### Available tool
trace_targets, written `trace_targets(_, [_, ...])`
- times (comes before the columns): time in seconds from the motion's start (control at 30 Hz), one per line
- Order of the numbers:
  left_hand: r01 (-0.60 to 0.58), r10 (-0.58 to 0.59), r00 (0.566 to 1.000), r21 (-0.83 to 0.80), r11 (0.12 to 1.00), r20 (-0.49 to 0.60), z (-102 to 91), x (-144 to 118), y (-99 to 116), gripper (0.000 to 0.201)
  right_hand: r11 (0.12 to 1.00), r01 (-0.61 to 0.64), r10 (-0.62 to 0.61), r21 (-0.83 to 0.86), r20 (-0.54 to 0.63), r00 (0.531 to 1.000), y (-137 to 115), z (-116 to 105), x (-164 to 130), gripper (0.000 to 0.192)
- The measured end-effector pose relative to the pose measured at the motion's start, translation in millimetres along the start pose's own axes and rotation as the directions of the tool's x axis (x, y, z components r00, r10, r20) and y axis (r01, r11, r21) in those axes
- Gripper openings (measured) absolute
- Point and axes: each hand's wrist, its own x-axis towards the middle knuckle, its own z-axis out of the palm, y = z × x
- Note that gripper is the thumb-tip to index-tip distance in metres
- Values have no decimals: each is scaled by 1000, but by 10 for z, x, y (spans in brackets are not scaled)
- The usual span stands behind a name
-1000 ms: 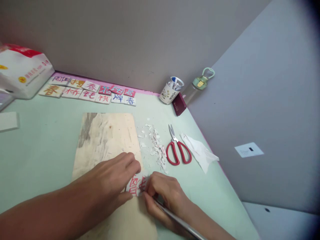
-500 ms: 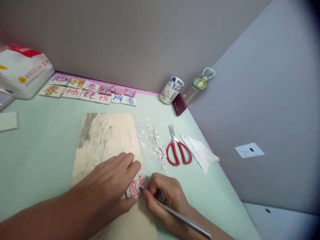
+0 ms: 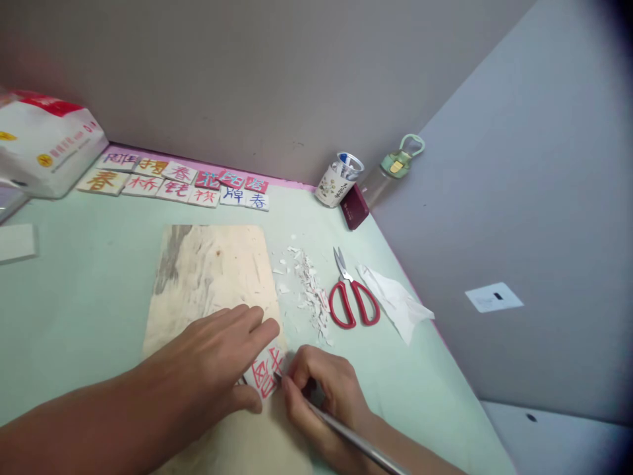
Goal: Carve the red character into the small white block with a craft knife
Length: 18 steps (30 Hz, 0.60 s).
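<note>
I have the left grip [image 3: 222, 356] spread low over the wooden board [image 3: 217, 270], thumb and forefinger closed around a small white tile [image 3: 266, 373]; the thumb is by its near corner, the forefinger at its far side, and the palm hides its left part, so I cannot make out every contact. The tile lies near the board's right edge, tilted at an angle to it, with red strokes on its upper face. My right grip [image 3: 326, 389] is clamped pen-fashion on a slim metal tool [image 3: 356, 439], whose dark tip meets the tile's right side, or comes just beside it; I cannot tell which. From here I judge the tile light and fairly stiff, but soft enough at the surface to flake, given the pale shavings [image 3: 311, 290] heaped on the counter [image 3: 99, 297] beside the board. It probably slides easily on wood, and thin raised strokes or corners could chip, so I would take hold by the outer edges, thumb opposite fingers, pressing down gently and leaving the lettered face clear of the blade's path. The tool looks rigid and smooth; holding it close behind the tip should give the finest control. Red-handled scissors [image 3: 347, 274] lie right of the shavings, near a crumpled tissue [image 3: 395, 300].
</note>
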Motion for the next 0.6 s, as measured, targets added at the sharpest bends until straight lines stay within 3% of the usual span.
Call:
trace_targets(0.17, [32, -32, 999, -13, 999, 1, 7, 34, 28, 54, 999, 39, -38, 10, -52, 998, 40, 67, -32, 23])
trace_targets(0.37, [4, 2, 997, 76, 997, -77, 5, 67, 91, 46, 1000, 14, -12, 11, -120, 993, 83, 165, -94, 26])
trace_targets(0.5, [-2, 22, 991, 151, 989, -132, 60, 21, 116, 43, 991, 123, -130, -48, -181, 975, 107, 242, -122, 25])
trace_targets(0.6, [-8, 37, 987, 179, 984, -155, 99, 7, 93, 52, 972, 215, -231, -94, -202, 952, 128, 271, -128, 26])
